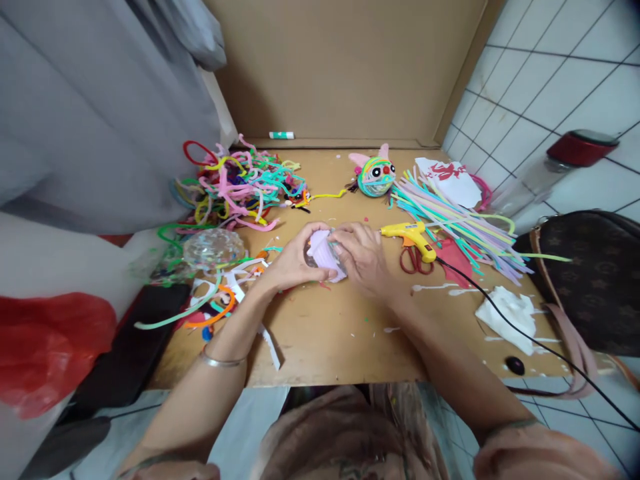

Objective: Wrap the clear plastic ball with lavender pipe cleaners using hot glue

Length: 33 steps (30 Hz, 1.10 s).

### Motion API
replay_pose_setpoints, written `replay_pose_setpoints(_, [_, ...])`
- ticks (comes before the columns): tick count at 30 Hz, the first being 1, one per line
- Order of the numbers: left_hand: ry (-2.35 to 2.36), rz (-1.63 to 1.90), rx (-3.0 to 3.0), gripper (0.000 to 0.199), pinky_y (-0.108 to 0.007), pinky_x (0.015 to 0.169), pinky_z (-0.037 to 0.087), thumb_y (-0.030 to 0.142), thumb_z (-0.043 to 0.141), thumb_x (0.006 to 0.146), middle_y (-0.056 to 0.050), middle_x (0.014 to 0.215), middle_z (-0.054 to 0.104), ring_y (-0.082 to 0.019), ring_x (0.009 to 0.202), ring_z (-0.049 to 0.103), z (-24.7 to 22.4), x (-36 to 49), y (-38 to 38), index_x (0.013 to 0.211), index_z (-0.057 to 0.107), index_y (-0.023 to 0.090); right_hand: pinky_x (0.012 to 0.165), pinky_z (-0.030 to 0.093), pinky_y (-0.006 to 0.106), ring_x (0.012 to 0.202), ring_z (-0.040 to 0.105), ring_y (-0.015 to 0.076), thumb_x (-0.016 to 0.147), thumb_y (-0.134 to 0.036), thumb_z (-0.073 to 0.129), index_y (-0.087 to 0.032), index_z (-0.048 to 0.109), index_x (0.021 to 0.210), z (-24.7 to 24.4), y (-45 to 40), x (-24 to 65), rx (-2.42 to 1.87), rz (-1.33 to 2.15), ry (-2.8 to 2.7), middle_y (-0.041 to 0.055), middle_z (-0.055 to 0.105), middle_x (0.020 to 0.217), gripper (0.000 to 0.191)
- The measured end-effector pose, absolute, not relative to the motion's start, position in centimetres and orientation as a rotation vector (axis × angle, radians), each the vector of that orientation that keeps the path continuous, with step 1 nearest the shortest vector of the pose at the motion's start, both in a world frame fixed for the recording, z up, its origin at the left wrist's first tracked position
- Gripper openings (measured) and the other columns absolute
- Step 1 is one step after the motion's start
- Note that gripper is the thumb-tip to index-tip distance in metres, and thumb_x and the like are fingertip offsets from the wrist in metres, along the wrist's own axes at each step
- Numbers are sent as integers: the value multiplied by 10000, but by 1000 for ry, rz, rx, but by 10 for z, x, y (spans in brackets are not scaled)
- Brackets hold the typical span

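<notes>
A small rounded piece covered in rows of lilac pipe cleaner (324,253), with a see-through side showing, is held above the middle of the table. My left hand (296,259) wraps round it from the left, thumb along its lower edge. From the right, my right hand (364,259) grips it with bent fingers pressed on its top and side. Just right of that hand lie a yellow glue gun (411,237) and red-handled scissors (416,260). Further back stands a ball-shaped animal head (376,177) wrapped in coloured pipe cleaners, with pink ears and stuck-on eyes.
Tangled pipe cleaners (240,180) heap at the back left, near a see-through plastic bowl (214,249). Straight pipe cleaners (463,217) lie at right. The glue gun's black cord (520,330) crosses the right side past a white cloth (509,319). A brown bag (590,280) sits beyond.
</notes>
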State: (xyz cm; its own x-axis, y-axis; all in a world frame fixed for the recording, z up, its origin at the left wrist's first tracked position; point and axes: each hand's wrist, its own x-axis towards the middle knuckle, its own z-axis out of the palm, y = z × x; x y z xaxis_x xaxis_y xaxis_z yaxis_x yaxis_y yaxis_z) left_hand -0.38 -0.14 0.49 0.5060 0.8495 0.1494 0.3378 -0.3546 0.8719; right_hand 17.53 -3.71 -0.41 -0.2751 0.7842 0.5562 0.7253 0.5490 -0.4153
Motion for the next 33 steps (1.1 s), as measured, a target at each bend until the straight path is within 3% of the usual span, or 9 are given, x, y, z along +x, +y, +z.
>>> replay_pose_setpoints(16, [947,799,1891,721,-304,781,494,326,752,541,-47,1083,578,-215,944,569,8,0,-4,1194,480,182,989,428,419,1138,555,232,871,-289,533,-222,608,915,-5,-26,175,-1053,464,-1796,82,585,1115,110])
replay_pose_setpoints(19, [977,786,1877,732,-294,755,490,338,758,543,-47,1077,572,-209,910,568,7,-1,-3,1201,480,176,992,428,411,1127,567,229,872,-297,538,-220,605,981,-6,-24,186,-1068,407,-1787,83,610,1106,149])
replay_pose_setpoints(22, [986,798,1830,762,-282,757,483,358,770,524,-51,1080,567,-206,906,560,6,-1,-2,1196,472,160,993,411,443,1137,557,266,890,-330,505,-197,593,1093,-6,-22,210,-1299,155,-1735,119,629,1140,258])
replay_pose_setpoints(27, [988,776,1832,791,-272,739,469,371,770,527,-40,1064,562,-192,876,546,4,-2,-1,1226,463,163,942,400,518,1145,538,364,920,-349,412,-105,595,1154,-1,-23,252,-2100,-275,-1529,218,607,1183,384])
replay_pose_setpoints(33, [1022,768,1924,785,-307,794,469,379,773,544,-65,1146,557,-206,910,548,6,-6,-2,1244,481,177,783,495,479,1047,613,410,882,-484,488,16,574,1166,-5,-24,258,-2589,-153,-1545,306,630,1110,581])
